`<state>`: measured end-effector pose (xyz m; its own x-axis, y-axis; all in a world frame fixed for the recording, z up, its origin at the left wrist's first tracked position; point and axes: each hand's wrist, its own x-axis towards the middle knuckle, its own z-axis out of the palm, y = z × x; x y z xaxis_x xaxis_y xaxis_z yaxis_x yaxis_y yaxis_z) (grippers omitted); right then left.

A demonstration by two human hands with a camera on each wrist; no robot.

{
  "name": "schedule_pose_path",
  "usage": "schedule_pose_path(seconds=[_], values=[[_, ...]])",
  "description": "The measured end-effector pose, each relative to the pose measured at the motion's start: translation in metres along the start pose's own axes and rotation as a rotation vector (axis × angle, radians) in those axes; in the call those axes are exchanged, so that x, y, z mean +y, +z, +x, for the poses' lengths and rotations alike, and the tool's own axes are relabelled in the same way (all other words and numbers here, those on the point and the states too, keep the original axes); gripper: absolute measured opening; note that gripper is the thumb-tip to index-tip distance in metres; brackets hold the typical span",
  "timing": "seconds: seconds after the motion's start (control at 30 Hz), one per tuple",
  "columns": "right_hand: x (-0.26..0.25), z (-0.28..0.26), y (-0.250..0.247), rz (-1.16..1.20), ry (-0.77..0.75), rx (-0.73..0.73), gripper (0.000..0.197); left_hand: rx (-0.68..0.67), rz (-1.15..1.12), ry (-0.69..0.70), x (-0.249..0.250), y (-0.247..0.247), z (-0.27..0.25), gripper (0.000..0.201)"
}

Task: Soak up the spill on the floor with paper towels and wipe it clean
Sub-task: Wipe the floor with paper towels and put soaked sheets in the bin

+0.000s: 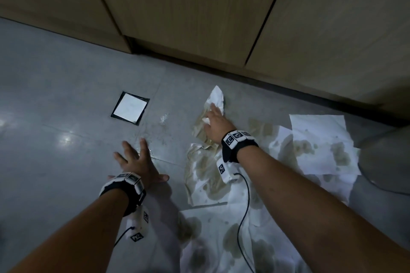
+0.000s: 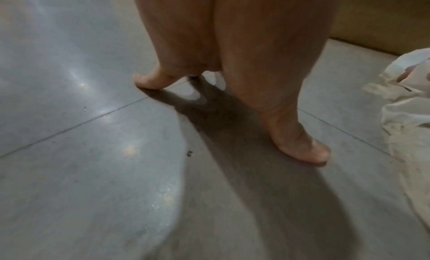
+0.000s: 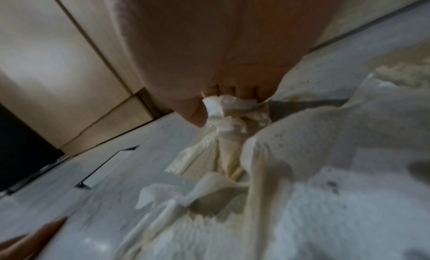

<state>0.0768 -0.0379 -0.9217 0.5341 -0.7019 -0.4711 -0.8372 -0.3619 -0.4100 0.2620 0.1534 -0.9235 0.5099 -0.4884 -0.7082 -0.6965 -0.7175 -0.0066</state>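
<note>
My right hand (image 1: 214, 122) reaches forward and grips a crumpled white paper towel (image 1: 216, 98) on the grey floor. In the right wrist view its curled fingers (image 3: 232, 93) pinch a bunched fold of that towel (image 3: 223, 113). Wet, yellow-brown stained sheets (image 1: 206, 175) lie under and behind this wrist. More spotted sheets (image 1: 319, 139) lie flat to the right. A small glinting wet patch (image 1: 164, 118) sits left of the towel. My left hand (image 1: 137, 159) lies flat on the bare floor with fingers spread, holding nothing; its thumb (image 2: 302, 149) presses the tile.
A square floor drain (image 1: 129, 107) sits ahead of my left hand. Wooden cabinet doors (image 1: 199, 17) with a dark toe-kick run along the far side. A grey rounded object (image 1: 386, 162) stands at the right edge. Further stained sheets (image 1: 221, 239) cover the near floor.
</note>
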Motion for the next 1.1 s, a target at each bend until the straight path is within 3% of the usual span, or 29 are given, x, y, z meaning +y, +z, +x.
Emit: schedule_pose_path(seconds=[0.13,0.23,0.33,0.47,0.53,0.67,0.87,1.0,1.1], values=[[0.001,-0.001,0.010,-0.108,0.110,0.102,0.066,-0.001,0.001,0.003,0.000,0.000,0.001,0.149],[0.008,-0.002,0.019,-0.158,0.197,0.069,0.076,0.001,-0.005,0.009,-0.001,0.002,0.002,0.149],[0.007,0.000,0.020,-0.235,0.163,0.047,0.074,0.013,-0.030,0.023,-0.004,0.004,0.002,0.148],[-0.012,0.001,0.025,-0.307,0.007,0.101,0.072,0.019,-0.026,0.027,-0.004,0.004,0.003,0.150],[-0.019,0.001,0.030,-0.276,-0.021,0.017,0.074,0.016,-0.023,0.035,-0.005,0.005,0.005,0.151],[-0.017,0.004,0.031,-0.197,-0.025,-0.050,0.078,0.023,-0.021,0.036,-0.006,0.006,0.005,0.150],[-0.006,0.003,0.024,-0.250,-0.006,0.043,0.068,0.007,-0.034,0.032,-0.006,0.005,0.005,0.151],[0.010,-0.002,0.015,-0.283,0.097,0.093,0.064,0.011,-0.029,0.043,-0.007,0.007,0.008,0.153],[0.014,-0.011,0.018,-0.290,0.056,0.096,0.061,0.032,-0.030,0.039,-0.008,0.010,0.011,0.153]])
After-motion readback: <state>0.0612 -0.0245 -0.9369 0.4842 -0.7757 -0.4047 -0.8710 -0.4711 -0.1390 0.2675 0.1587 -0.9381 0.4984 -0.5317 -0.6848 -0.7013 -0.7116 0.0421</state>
